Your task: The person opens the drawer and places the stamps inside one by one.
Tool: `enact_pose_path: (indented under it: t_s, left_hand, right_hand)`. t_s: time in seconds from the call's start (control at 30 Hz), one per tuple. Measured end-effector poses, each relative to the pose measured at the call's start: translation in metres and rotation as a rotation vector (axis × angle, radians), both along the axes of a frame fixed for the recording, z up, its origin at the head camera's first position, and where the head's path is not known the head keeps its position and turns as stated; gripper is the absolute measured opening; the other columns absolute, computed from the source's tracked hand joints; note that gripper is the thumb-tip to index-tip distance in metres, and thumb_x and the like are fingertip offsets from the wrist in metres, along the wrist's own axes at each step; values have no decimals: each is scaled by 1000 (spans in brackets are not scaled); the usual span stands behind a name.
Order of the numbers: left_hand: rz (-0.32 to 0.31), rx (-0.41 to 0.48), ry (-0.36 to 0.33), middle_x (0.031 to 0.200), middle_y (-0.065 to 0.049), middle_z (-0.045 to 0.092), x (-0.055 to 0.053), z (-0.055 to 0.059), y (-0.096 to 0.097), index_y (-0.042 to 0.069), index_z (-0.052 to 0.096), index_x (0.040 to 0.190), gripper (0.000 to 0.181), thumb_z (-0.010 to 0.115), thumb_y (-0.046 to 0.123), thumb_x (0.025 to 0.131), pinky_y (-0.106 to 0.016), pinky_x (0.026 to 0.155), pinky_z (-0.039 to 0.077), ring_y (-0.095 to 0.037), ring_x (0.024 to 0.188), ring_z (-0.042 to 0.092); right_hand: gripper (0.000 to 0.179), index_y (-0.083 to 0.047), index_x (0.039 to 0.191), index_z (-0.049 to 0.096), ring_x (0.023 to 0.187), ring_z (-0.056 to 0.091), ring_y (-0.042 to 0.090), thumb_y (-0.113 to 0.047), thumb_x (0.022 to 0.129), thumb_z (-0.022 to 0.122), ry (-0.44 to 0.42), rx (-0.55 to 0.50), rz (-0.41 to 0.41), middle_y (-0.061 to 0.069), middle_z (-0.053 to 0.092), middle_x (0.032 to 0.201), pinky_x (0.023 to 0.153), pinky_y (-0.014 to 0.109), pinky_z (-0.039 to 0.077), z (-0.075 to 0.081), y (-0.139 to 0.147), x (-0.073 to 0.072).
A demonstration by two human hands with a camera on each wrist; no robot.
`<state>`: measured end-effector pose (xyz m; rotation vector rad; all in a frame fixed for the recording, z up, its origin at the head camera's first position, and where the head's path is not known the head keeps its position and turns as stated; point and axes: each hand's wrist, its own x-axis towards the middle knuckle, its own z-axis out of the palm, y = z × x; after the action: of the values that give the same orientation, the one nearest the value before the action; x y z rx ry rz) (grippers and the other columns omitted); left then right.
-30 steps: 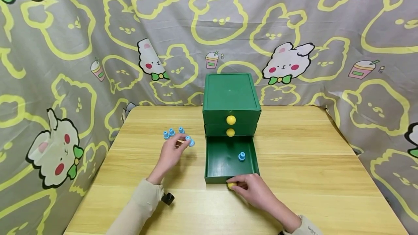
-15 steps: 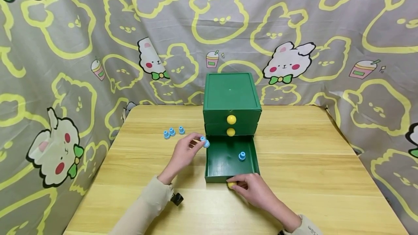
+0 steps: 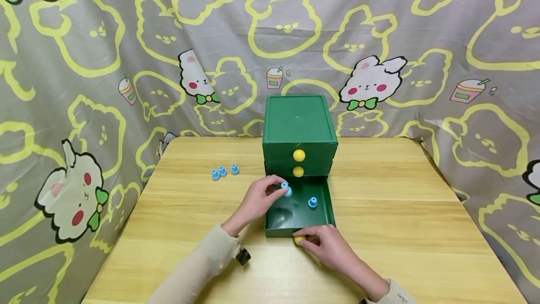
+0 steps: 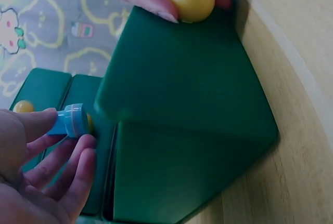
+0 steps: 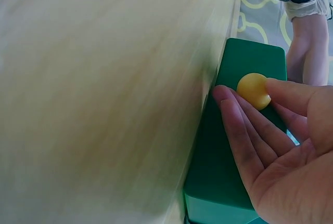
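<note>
My left hand (image 3: 257, 199) pinches a small blue stamp-like piece (image 3: 286, 189) between thumb and fingers, over the left part of the pulled-out bottom drawer (image 3: 287, 219). The left wrist view shows this blue piece (image 4: 74, 120) as a stepped cylinder with a wider end and a thin pinkish line. A similar blue piece (image 3: 312, 202) stands upright inside the drawer, to the right. With thumb and fingers my right hand (image 3: 331, 247) holds the drawer's round yellow knob (image 3: 299, 239); the right wrist view shows the knob (image 5: 254, 91) at the fingertips.
The green drawer cabinet (image 3: 299, 118) stands at the table's back. Two upper drawers with yellow knobs (image 3: 298, 155) are closed. Left of it, three more blue pieces (image 3: 222, 171) stand on the wooden table (image 3: 392, 210). A patterned curtain (image 3: 228, 22) hangs behind.
My left hand has carried the blue piece rightward from beside the three others, across the drawer's left wall and over its inside. My right hand keeps its hold on the knob.
</note>
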<state>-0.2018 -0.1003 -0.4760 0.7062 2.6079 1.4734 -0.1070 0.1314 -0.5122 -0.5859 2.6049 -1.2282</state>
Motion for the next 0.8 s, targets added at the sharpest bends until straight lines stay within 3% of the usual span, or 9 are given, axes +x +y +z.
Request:
enact_pose_path:
  t_s: [0.43, 0.8]
  left_hand:
    - [-104, -87, 6, 107, 8, 73, -6, -8, 33, 22, 75, 111, 13, 68, 28, 101, -23, 83, 56, -6, 92, 68]
    - [-118, -171, 20, 105, 5, 77, -17, -16, 46, 20, 77, 110, 16, 71, 30, 99, -20, 77, 55, -1, 84, 68]
  right_hand:
    - [19, -17, 113, 82, 87, 72, 0, -15, 96, 74, 10, -11, 12, -2, 80, 108, 74, 21, 58, -1, 2, 1]
    - [20, -17, 115, 81, 87, 72, 0, -16, 96, 74, -1, -12, 18, -1, 79, 109, 74, 21, 57, 0, 2, 0]
